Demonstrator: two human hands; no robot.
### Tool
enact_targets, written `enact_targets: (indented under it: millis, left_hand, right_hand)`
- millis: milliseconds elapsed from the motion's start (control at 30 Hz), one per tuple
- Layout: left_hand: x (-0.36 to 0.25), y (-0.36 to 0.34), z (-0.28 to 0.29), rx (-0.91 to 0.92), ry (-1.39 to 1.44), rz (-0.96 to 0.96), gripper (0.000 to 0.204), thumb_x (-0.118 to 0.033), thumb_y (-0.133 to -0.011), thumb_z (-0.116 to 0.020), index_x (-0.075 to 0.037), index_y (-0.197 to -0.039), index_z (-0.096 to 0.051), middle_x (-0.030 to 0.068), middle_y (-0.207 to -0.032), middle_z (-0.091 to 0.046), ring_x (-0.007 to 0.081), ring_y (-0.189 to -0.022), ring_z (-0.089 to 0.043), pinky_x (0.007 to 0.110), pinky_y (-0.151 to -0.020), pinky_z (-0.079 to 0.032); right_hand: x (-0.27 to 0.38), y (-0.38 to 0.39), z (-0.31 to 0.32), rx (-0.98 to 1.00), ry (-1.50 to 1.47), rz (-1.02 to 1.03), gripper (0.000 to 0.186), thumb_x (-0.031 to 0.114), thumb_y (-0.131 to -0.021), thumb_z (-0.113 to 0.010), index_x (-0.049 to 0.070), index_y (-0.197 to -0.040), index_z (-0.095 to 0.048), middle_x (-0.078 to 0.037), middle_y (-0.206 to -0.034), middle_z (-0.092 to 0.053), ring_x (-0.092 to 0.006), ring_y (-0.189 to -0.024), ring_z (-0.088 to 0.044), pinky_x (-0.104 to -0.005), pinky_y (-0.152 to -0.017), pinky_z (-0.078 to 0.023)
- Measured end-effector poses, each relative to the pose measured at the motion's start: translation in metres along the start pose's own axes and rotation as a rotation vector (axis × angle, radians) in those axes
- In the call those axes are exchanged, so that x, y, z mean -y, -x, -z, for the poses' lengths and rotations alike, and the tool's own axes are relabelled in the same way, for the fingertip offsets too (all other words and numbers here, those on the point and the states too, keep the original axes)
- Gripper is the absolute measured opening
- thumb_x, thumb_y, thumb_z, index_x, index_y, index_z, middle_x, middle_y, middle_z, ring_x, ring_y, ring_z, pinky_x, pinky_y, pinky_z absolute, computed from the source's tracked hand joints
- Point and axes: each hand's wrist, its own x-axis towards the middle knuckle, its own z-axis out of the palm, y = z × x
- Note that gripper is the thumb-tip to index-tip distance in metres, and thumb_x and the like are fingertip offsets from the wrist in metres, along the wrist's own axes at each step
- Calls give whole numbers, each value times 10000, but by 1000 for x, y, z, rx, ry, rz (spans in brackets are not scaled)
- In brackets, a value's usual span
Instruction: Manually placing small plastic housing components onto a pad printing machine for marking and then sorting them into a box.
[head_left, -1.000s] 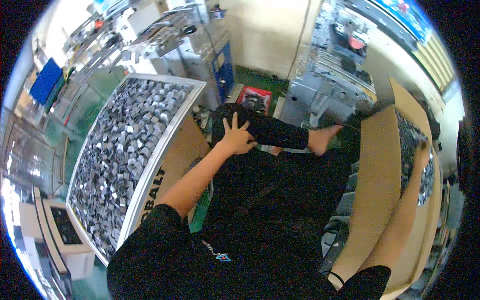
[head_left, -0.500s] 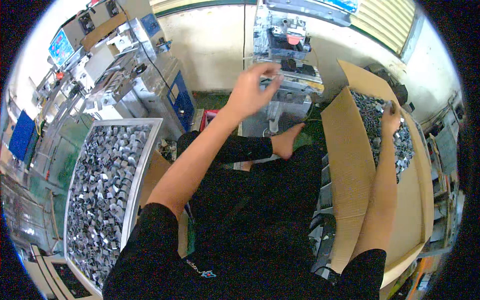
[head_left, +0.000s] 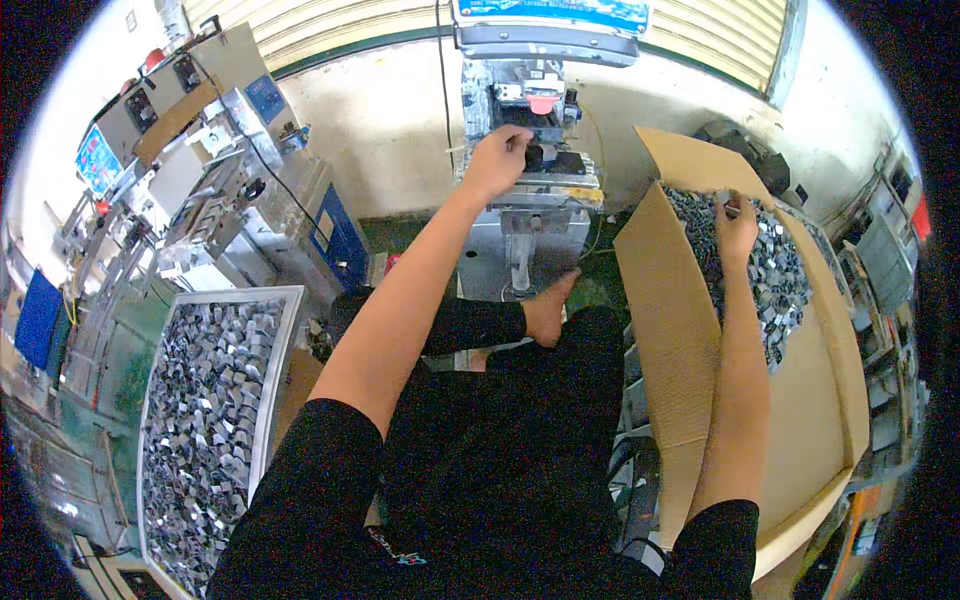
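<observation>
Two hands work apart: left hand (head_left: 497, 160) reaches fwd to the small machine (head_left: 530, 120) straight ahead, fingers curled w/ tips at the dark fixture (head_left: 548, 158) on its bed, but can't tell if it grips anything there. Right hand (head_left: 737, 222) is down in the cardboard box (head_left: 670, 300) at the person's right, fingers pinched on a small metal part (head_left: 728, 196) atop the heap of grey parts (head_left: 780, 280). A tray of similar parts (head_left: 210, 400) sits low at left, well apart from both hands.
</observation>
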Motion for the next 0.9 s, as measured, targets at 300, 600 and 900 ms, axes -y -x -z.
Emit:
enact_targets:
  millis: [300, 600, 900]
  left_hand:
    - [13, -4, 10, 69, 75, 73, 314, -163, -1007, -491, 21, -1239, -595, 181, -1142, -698, 275, -1091, -653, 348, -958, -480]
    - [20, -1, 17, 39, -26, -14, 343, -139, -941, -485, -5, -1234, -603, 175, -1138, -702, 289, -931, -694, 376, -828, -535]
    - [17, -1, 14, 57, 116, 63, 371, -137, -934, -467, 27, -1249, -577, 194, -1088, -699, 264, -737, -688, 371, -675, -542]
  right_hand:
    - [3, -2, 1, -12, 59, 137, 357, 196, -859, -738, 52, -1167, -625, -199, -1084, -675, -389, -984, -647, -432, -867, -511]
    - [27, 0, 4, 99, -58, 1, 231, 199, -892, -703, -1, -1003, -676, -196, -1005, -693, -371, -918, -668, -424, -809, -524]
    - [13, 0, -3, 84, 0, 30, 190, 176, -889, -699, 28, -1006, -675, -194, -991, -695, -383, -905, -670, -426, -791, -527]
